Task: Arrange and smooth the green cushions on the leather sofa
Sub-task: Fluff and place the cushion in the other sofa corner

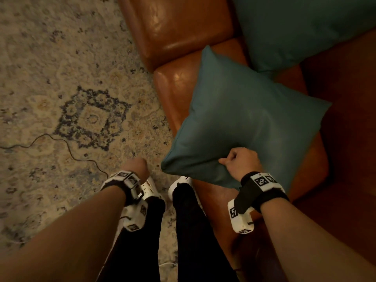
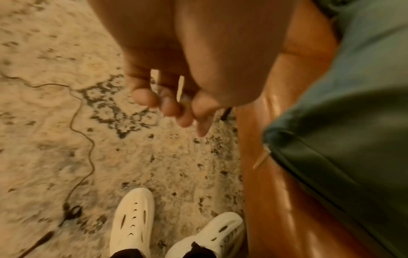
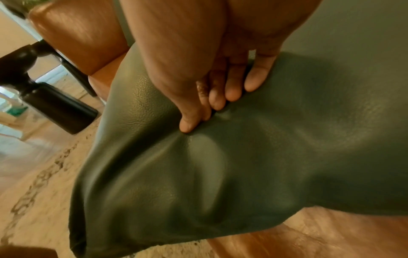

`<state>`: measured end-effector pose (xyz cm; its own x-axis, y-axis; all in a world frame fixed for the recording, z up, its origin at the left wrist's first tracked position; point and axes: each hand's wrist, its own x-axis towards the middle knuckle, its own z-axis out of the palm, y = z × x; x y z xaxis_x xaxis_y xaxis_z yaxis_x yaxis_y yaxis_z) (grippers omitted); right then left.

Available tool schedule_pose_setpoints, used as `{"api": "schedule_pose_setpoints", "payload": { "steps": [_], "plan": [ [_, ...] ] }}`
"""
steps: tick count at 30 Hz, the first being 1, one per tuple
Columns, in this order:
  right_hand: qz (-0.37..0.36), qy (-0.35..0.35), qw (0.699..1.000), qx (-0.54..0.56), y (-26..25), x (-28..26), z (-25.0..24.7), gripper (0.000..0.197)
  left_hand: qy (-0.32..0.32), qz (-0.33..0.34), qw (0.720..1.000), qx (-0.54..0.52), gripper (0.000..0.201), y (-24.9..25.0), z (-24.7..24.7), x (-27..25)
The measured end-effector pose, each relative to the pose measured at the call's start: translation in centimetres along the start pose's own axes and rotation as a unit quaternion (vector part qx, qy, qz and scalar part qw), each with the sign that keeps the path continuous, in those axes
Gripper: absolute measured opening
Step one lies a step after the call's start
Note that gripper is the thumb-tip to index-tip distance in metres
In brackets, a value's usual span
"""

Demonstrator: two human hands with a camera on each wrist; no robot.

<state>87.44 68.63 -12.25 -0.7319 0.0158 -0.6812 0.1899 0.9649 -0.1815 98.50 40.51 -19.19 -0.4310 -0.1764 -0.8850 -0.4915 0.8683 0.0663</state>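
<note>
Green cushion (image 1: 244,123) lies tilted on the seat of the leather sofa (image 1: 179,86), one corner hanging out past the front edge toward your feet, and your right hand (image 1: 240,161) has its fingers curled into the near edge, bunching the cover. A second green cushion (image 1: 301,29) sits farther back on the sofa, just behind the first, the two close at one corner. Your left hand (image 1: 136,167) hangs over the patterned rug (image 1: 61,78), apart from the cushion and holding nothing; a thin dark cable (image 1: 67,145) snakes across the rug to its left. From the left wrist, the left hand's fingers (image 2: 167,104) hang loosely curled and empty above the rug, with your white shoes (image 2: 132,220) below and the cushion's corner (image 2: 331,157) overhanging the sofa front at the right — the picture is somewhat blurred. From the right wrist, your fingers (image 3: 227,89) and thumb (image 3: 189,122) pinch a fold of the cushion's cover, and creases run down from the grip. A dark turned furniture leg (image 3: 50,104) stands on the floor at the left.
</note>
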Motion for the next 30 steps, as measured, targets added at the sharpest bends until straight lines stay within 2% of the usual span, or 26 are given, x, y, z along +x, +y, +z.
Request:
{"api": "schedule_pose_setpoints", "payload": {
  "steps": [2, 4, 6, 8, 9, 10, 11, 12, 13, 14, 15, 16, 18, 20, 21, 23, 24, 25, 26, 27, 28, 30],
  "plan": [
    [-0.028, -0.014, 0.999, 0.028, 0.2, -0.4, -0.3, 0.029, 0.000, -0.032, 0.998, -0.049, 0.028, -1.7, -0.5, -0.2],
    [-0.044, -0.008, 0.993, 0.105, 1.1, -0.8, -1.6, 0.023, 0.008, -0.031, 0.990, -0.136, 0.034, -1.4, -1.0, -0.8],
    [-0.011, 0.113, 0.972, 0.207, 3.2, -0.7, -4.3, 0.019, 0.051, 0.003, 0.967, -0.251, 0.036, 0.7, -2.0, -1.2],
    [0.080, 0.260, 0.929, 0.250, 6.7, 0.0, -7.7, 0.023, 0.070, 0.051, 0.926, -0.369, 0.052, 3.8, -3.6, -1.1],
    [0.131, 0.286, 0.916, 0.250, 8.9, 0.4, -9.0, 0.031, 0.057, 0.068, 0.906, -0.413, 0.062, 5.5, -4.3, -0.8],
    [0.176, 0.268, 0.913, 0.254, 10.9, 0.8, -9.9, 0.043, 0.027, 0.083, 0.888, -0.452, 0.074, 7.4, -5.0, -0.6],
    [0.209, 0.215, 0.917, 0.263, 12.2, 1.1, -10.2, 0.060, 0.002, 0.092, 0.873, -0.478, 0.084, 9.2, -5.4, -0.2],
    [0.214, 0.155, 0.924, 0.278, 13.5, 1.4, -10.1, 0.082, -0.007, 0.097, 0.871, -0.482, 0.090, 10.9, -5.9, 0.0],
    [0.209, 0.112, 0.918, 0.318, 14.2, 1.8, -9.7, 0.101, 0.006, 0.108, 0.878, -0.467, 0.089, 12.5, -6.4, 0.1],
    [0.209, 0.086, 0.902, 0.368, 14.7, 2.0, -9.1, 0.111, 0.035, 0.116, 0.891, -0.437, 0.084, 13.4, -6.8, 0.2],
    [0.217, 0.082, 0.889, 0.394, 14.8, 1.9, -8.4, 0.110, 0.071, 0.127, 0.901, -0.408, 0.076, 14.1, -7.2, 0.3],
    [0.212, 0.094, 0.888, 0.397, 14.6, 1.5, -7.8, 0.102, 0.106, 0.138, 0.907, -0.383, 0.069, 14.2, -7.7, 0.1],
    [0.195, 0.097, 0.911, 0.349, 14.1, 0.3, -7.2, 0.081, 0.140, 0.138, 0.922, -0.333, 0.066, 13.0, -8.6, -0.1],
    [0.186, 0.055, 0.930, 0.311, 13.7, -1.4, -6.2, 0.065, 0.117, 0.092, 0.949, -0.279, 0.079, 11.1, -9.5, -0.3],
    [0.176, 0.039, 0.937, 0.299, 13.4, -2.1, -5.8, 0.065, 0.099, 0.063, 0.964, -0.238, 0.088, 10.2, -10.1, -0.4],
    [0.146, 0.067, 0.950, 0.267, 12.3, -2.9, -6.0, 0.063, 0.117, 0.043, 0.979, -0.159, 0.094, 10.0, -11.5, -0.8],
    [0.112, 0.111, 0.953, 0.257, 11.8, -2.9, -6.1, 0.052, 0.164, 0.065, 0.977, -0.122, 0.089, 10.4, -12.3, -0.8],
    [0.060, 0.163, 0.954, 0.244, 11.0, -2.6, -6.5, 0.037, 0.228, 0.118, 0.963, -0.083, 0.081, 11.2, -13.2, -1.3],
    [0.009, 0.191, 0.956, 0.224, 9.9, -2.4, -7.2, 0.028, 0.287, 0.194, 0.937, -0.049, 0.072, 12.7, -14.0, -2.0],
    [-0.024, 0.186, 0.962, 0.197, 8.5, -2.0, -8.1, 0.034, 0.327, 0.283, 0.901, -0.020, 0.065, 14.7, -14.6, -2.6],
    [-0.051, 0.154, 0.974, 0.161, 7.0, -1.4, -8.6, 0.041, 0.339, 0.368, 0.866, 0.012, 0.060, 17.0, -14.7, -3.2],
    [-0.074, 0.057, 0.994, 0.049, 3.7, -0.2, -9.2, 0.043, 0.298, 0.486, 0.813, 0.117, 0.056, 22.3, -14.3, -3.8]
  ]
}}
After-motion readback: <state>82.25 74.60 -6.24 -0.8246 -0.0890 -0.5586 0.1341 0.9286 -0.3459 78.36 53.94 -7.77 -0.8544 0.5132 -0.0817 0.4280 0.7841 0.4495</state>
